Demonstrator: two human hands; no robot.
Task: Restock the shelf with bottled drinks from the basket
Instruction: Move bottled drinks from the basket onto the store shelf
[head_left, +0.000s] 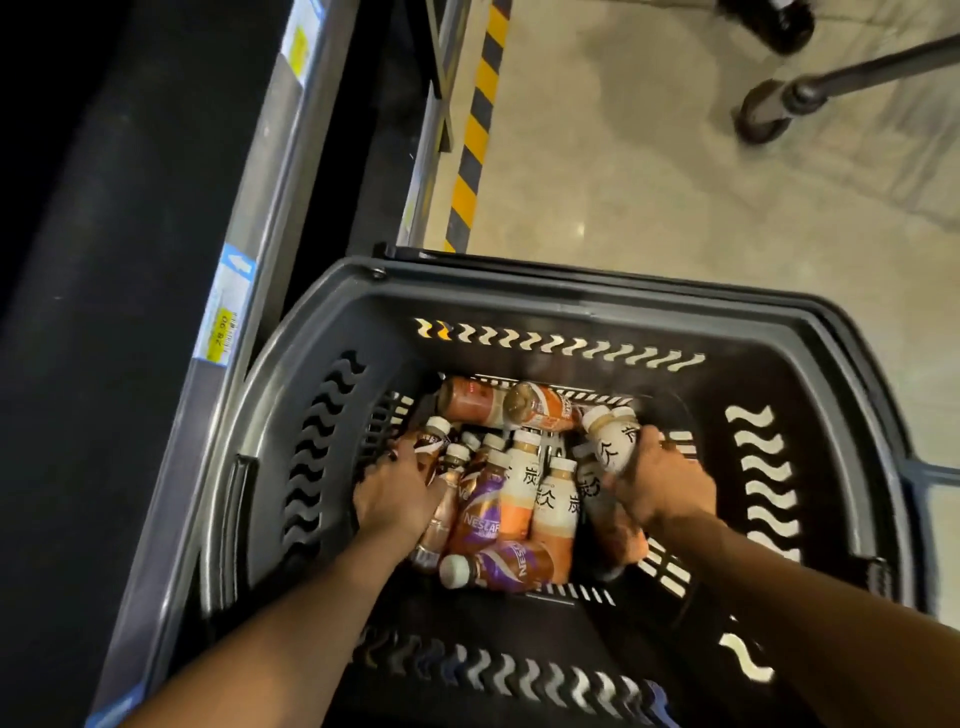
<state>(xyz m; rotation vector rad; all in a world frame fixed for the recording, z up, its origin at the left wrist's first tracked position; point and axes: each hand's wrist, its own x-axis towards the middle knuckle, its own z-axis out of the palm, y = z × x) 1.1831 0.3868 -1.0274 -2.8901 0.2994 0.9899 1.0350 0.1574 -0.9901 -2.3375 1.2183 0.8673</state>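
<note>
While both hands are down in the basket (571, 296), the move that counts is the lift out and across to the shelf (270, 171), which lies at 9 o'clock from the basket, right beside its rim. The L hand (397, 493) is the nearer one to it; the R hand (662, 488) has the whole basket to cross.

R hand: fingers (647, 439) wrapped round a white bottle (610, 447), thumb side toward the pile. The bottle's long axis runs approx 11 to 5 o'clock, cap at the 11 end, base hidden in the palm. It sits raised a bit above the others, near the basket's 3 o'clock wall. The wrist comes in from 5 o'clock, forearm sloping down.

L hand: palm down at the 9 o'clock side of the pile, fingers (392, 460) curled over a brown bottle (434, 441) whose cap pokes out at 12 o'clock past the fingertips. It looks like a grip, tho the body is mostly hidden under the hand. The forearm comes in from 7 o'clock.

Betw. the hands lie the rest of the bottles (519, 488), a mixed lot (purple, orange, white labels), most lying with caps toward 12, two crosswise at the far end.

My read: each bottle has to come up past the rim before swinging to 9 o'clock, then be tipped upright, cap up.
</note>
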